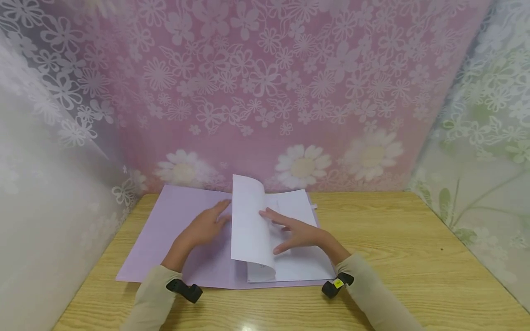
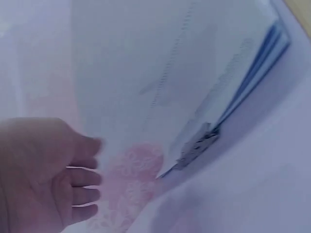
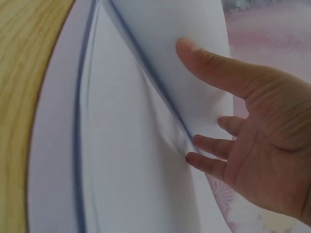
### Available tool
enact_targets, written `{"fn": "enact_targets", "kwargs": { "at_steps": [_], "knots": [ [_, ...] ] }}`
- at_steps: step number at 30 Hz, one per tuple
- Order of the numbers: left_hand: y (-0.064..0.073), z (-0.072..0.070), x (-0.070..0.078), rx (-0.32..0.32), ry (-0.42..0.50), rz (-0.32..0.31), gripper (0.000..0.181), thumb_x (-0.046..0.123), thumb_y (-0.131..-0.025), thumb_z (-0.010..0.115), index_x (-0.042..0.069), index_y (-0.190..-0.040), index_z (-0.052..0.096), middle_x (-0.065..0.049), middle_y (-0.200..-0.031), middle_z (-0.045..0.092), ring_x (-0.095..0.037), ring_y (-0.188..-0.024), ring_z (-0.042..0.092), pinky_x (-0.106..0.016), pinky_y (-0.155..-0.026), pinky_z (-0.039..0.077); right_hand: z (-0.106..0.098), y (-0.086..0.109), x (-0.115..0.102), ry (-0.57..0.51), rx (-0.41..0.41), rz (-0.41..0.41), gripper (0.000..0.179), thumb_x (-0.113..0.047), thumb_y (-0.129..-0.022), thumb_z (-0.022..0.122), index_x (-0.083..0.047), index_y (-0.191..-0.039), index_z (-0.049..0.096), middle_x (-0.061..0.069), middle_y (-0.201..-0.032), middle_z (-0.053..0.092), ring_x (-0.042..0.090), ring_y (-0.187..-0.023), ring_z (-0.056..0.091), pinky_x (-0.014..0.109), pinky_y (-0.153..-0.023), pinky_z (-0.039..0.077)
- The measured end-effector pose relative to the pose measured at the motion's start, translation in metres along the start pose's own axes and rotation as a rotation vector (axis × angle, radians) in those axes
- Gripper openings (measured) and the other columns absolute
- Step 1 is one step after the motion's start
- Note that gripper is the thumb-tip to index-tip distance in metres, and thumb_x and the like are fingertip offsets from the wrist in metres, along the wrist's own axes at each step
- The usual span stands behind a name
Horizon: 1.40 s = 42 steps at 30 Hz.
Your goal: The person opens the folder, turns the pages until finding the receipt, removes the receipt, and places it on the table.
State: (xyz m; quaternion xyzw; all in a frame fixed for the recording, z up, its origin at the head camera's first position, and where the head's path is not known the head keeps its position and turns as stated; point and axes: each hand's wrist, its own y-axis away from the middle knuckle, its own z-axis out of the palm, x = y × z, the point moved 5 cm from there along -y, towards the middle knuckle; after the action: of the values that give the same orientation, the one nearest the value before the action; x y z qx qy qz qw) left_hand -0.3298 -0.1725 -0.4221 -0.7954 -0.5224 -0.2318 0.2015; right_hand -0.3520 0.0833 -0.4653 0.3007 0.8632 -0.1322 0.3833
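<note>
A lilac folder (image 1: 182,207) lies spread on the table, with a stack of white paper (image 1: 296,266) on its right side. Part of the stack, a curved white sheet (image 1: 248,220), stands raised near the fold. My left hand (image 1: 207,225) is just left of it, over the bare cover, fingers loosely extended. On the other side my right hand (image 1: 300,232) has its fingers spread, with fingertips at the raised sheet. In the left wrist view a metal clip (image 2: 199,145) sits at the bound edge of the paper (image 2: 126,63). The right wrist view shows the right hand (image 3: 252,131) beside lifted paper (image 3: 184,29).
The wooden table (image 1: 389,257) extends to the right of the folder. A pink flowered curtain (image 1: 265,115) hangs behind it, and pale flowered panels (image 1: 488,151) stand at both sides. A small white tab (image 1: 313,206) sticks out from the folder's right edge.
</note>
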Motion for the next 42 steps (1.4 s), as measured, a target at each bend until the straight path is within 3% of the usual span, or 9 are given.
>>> {"fn": "enact_targets", "kwargs": {
  "at_steps": [2,4,6,10,13,17,25,37,42],
  "knots": [
    [0.001,-0.011,-0.002,0.055,0.059,-0.011,0.062,0.033,-0.111,0.04,0.007,-0.164,0.019,-0.018,-0.169,0.02,-0.039,-0.156,0.02,-0.058,-0.125,0.021,0.002,0.0,-0.001,0.022,0.004,0.01,0.108,-0.037,-0.08,0.088,-0.034,-0.164,0.02,0.005,-0.174,0.004,0.03,-0.159,0.017,0.058,-0.12,0.034],
    [0.003,-0.017,-0.003,0.07,0.104,-0.023,0.067,0.044,-0.111,0.036,0.014,-0.165,0.014,-0.011,-0.172,0.01,-0.035,-0.159,0.011,-0.059,-0.126,0.016,0.004,-0.001,-0.002,0.039,0.009,0.019,0.106,-0.039,-0.08,0.088,-0.034,-0.163,0.022,0.007,-0.174,0.005,0.03,-0.159,0.014,0.057,-0.122,0.031],
    [0.004,-0.017,-0.002,0.033,0.112,-0.025,0.075,0.055,-0.107,0.04,0.016,-0.165,0.013,-0.008,-0.173,0.006,-0.034,-0.16,0.004,-0.062,-0.125,0.014,0.006,-0.001,-0.004,0.056,0.018,0.03,0.104,-0.039,-0.08,0.087,-0.035,-0.163,0.025,0.007,-0.173,0.007,0.031,-0.159,0.013,0.057,-0.123,0.028],
    [0.005,-0.006,0.004,-0.119,0.051,-0.013,0.09,0.063,-0.099,0.053,0.014,-0.165,0.017,-0.008,-0.173,0.006,-0.034,-0.16,-0.003,-0.067,-0.124,0.012,0.01,-0.002,-0.006,0.087,0.028,0.051,0.098,-0.039,-0.083,0.085,-0.036,-0.162,0.028,0.009,-0.173,0.011,0.033,-0.159,0.014,0.059,-0.125,0.022],
    [0.004,0.005,0.008,-0.195,-0.033,-0.003,0.094,0.064,-0.095,0.059,0.012,-0.164,0.022,-0.01,-0.172,0.011,-0.037,-0.16,-0.001,-0.066,-0.124,0.011,0.015,-0.004,-0.007,0.109,0.029,0.06,0.093,-0.041,-0.085,0.082,-0.036,-0.162,0.028,0.009,-0.172,0.014,0.033,-0.158,0.017,0.06,-0.124,0.022],
    [0.002,0.019,0.008,-0.23,-0.119,-0.003,0.099,0.063,-0.091,0.066,0.01,-0.163,0.024,-0.013,-0.171,0.015,-0.04,-0.159,0.005,-0.065,-0.125,0.011,0.022,-0.007,-0.008,0.123,0.034,0.057,0.088,-0.042,-0.089,0.079,-0.035,-0.161,0.03,0.005,-0.171,0.019,0.028,-0.158,0.02,0.056,-0.125,0.023],
    [0.007,0.035,0.0,-0.296,-0.155,-0.064,0.116,0.057,-0.08,0.081,0.004,-0.163,0.02,-0.016,-0.171,0.015,-0.041,-0.158,0.008,-0.061,-0.126,0.014,0.032,-0.012,-0.009,0.188,0.04,0.019,0.083,-0.04,-0.093,0.075,-0.026,-0.161,0.032,0.004,-0.17,0.025,0.024,-0.158,0.022,0.05,-0.126,0.025],
    [0.007,0.047,-0.011,-0.331,-0.216,-0.135,0.125,0.053,-0.072,0.089,0.003,-0.163,0.02,-0.015,-0.171,0.015,-0.038,-0.159,0.013,-0.06,-0.126,0.018,0.03,-0.011,-0.016,0.21,0.031,0.018,0.082,-0.042,-0.095,0.072,-0.023,-0.162,0.029,0.004,-0.169,0.028,0.024,-0.157,0.025,0.051,-0.125,0.028],
    [0.007,0.05,-0.014,-0.336,-0.232,-0.152,0.125,0.055,-0.071,0.089,0.006,-0.163,0.02,-0.013,-0.172,0.014,-0.039,-0.158,0.015,-0.061,-0.124,0.023,0.018,-0.007,-0.018,0.196,0.065,0.055,0.082,-0.045,-0.095,0.071,-0.027,-0.162,0.03,-0.001,-0.167,0.031,0.024,-0.155,0.03,0.052,-0.123,0.032]
  ]
}}
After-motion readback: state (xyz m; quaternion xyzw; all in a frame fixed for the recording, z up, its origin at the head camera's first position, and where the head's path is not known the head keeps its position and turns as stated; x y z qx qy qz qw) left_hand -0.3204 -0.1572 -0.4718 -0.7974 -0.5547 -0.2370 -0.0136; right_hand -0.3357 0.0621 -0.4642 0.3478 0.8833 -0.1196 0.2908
